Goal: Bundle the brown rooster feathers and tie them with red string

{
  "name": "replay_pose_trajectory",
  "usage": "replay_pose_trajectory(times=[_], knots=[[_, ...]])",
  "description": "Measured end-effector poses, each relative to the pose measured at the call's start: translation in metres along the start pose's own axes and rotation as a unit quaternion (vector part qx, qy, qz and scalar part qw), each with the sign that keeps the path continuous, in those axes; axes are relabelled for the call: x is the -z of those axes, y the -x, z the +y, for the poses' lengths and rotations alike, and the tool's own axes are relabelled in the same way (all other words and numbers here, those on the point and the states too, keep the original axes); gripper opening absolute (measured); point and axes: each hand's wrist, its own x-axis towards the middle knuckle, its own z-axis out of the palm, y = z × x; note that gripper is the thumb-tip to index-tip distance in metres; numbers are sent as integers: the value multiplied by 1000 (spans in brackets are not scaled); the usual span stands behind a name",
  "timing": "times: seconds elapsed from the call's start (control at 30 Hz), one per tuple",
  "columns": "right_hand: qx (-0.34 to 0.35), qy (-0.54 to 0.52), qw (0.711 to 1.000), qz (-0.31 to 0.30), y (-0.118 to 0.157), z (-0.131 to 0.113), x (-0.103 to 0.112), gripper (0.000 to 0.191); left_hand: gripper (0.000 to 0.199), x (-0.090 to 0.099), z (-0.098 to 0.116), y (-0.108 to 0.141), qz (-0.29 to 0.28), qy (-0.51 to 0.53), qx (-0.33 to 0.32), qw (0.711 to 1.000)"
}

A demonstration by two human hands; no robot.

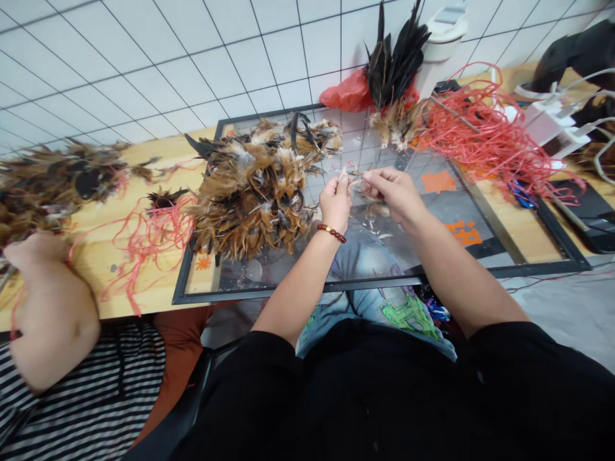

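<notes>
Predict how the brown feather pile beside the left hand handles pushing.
The brown feather pile would probably feel light, being thin plumes. Its edges would likely flex, since loose tips splay outward. It might slide: the panel beneath looks glossy.

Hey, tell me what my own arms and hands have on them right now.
Black sleeves end above your forearms. Your left hand has a dark red beaded bracelet with a golden accent at its wrist; neither it nor your right hand wears a glove.

Head-worn view (forward, downward)
</notes>
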Motion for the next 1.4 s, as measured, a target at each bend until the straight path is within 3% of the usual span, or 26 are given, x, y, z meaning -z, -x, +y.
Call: replay_pose_trajectory(times=[0.17, 0.37, 0.47, 0.63, 0.97, 1.17, 1.3, 1.4], knots=[[9, 6, 1000, -4, -2, 5, 1, 51, 31, 1, -1, -1, 1, -10, 11, 1000], [83, 0, 995, -53, 0, -5, 9, 57, 26, 4, -4, -5, -18, -6, 40, 999], [138, 84, 985, -55, 1, -7, 13, 50, 22, 3, -2, -4, -38, -2, 48, 998], [202, 222, 954, 4, 2, -5, 13, 31, 22, 1, 1, 3, -88, -11, 57, 994], [249, 247, 936, 12, 2, -2, 12, 15, 27, 2, 1, 10, -150, -50, 45, 986], [190, 139, 970, 54, -5, 3, 15, 37, 28, 2, 3, 9, -161, -17, 65, 985], [88, 23, 994, -52, -1, -4, 14, 52, 27, 4, 2, 7, -202, -3, 78, 976], [15, -46, 990, -129, 5, -12, 11, 55, 28, 6, 2, 7, -254, -1, 98, 962]])
